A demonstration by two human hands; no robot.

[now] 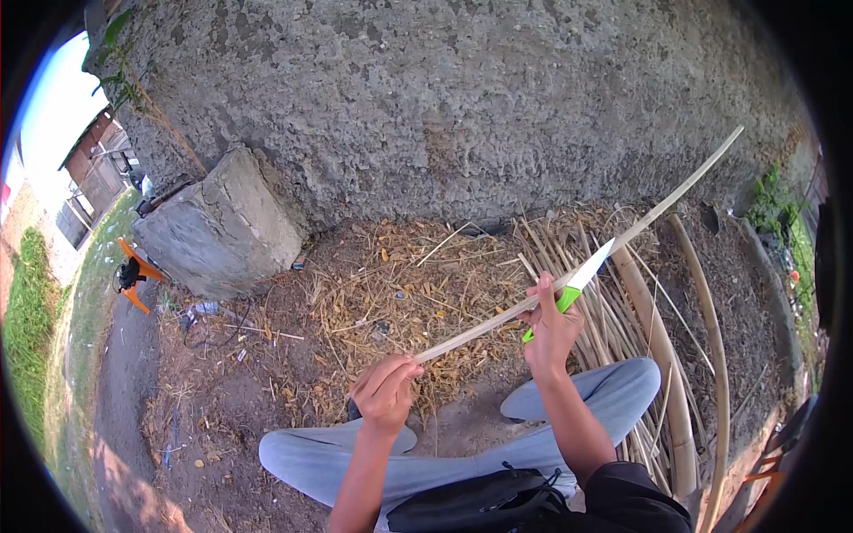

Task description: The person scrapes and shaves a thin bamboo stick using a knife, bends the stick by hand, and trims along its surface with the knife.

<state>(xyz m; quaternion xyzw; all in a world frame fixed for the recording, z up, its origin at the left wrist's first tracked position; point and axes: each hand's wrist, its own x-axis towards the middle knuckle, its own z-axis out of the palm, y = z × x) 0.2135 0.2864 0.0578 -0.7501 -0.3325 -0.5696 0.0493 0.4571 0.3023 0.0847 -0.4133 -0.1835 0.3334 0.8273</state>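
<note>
My left hand [386, 388] is closed around the near end of a long, thin, pale strip of split bamboo [675, 193], which slants away from it, past my right hand [553, 329], to a free tip well beyond both. My right hand grips the lime-green handle of a small white-bladed knife [569, 298], with its thumb and fingers also against the strip. The blade points away from me and lies along the strip; I cannot tell whether its edge bites in. Just to the right of my right hand lies a loose bundle of slender, pale bamboo strips [647, 425], and farther right are a thick, tan bamboo pole [662, 355] and a narrower, curved tan pole [713, 346]. On the ground beyond and between my hands spread yellowish-brown dry scraps [391, 284]. Farther off, ahead of my left hand, is a grey, rough-edged concrete block [218, 235], next to a rough grey wall [489, 107]. Below my hands are my crossed legs in light grey-blue trousers [311, 457].
</note>
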